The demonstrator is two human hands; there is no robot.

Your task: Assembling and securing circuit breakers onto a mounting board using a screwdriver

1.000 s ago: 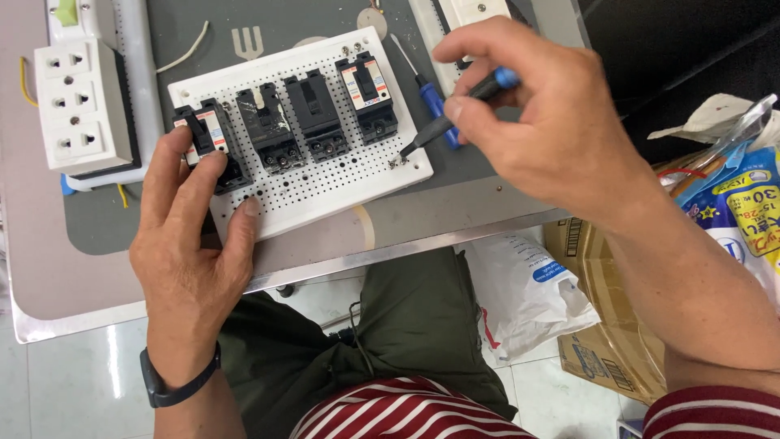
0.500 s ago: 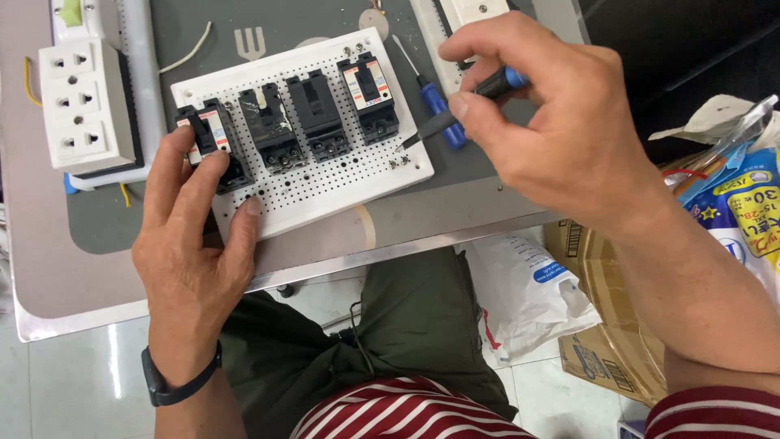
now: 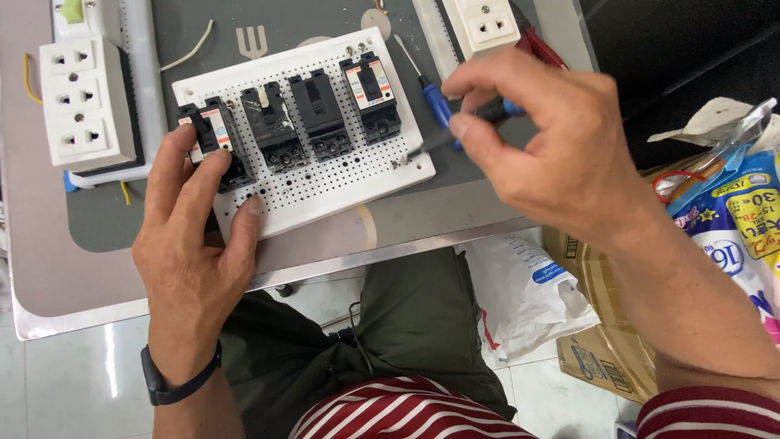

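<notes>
A white perforated board (image 3: 325, 183) lies on the table with several black circuit breakers (image 3: 321, 114) mounted in a row. My left hand (image 3: 199, 244) lies flat on the board's left end, fingers spread over the leftmost breaker (image 3: 213, 134). My right hand (image 3: 561, 154) pinches a black and blue screwdriver (image 3: 455, 132); its tip points at a screw near the board's lower right corner (image 3: 398, 162).
A second blue-handled screwdriver (image 3: 431, 91) lies beside the board. A white triple socket block (image 3: 85, 102) sits at the left, another socket (image 3: 487, 24) at the top right. White plastic bags (image 3: 528, 289), a cardboard box (image 3: 601, 358) and a blue packet (image 3: 743, 223) lie at right.
My right hand has turned the screwdriver slightly at the board's lower right corner. My left hand keeps pressing on the board's left end.
</notes>
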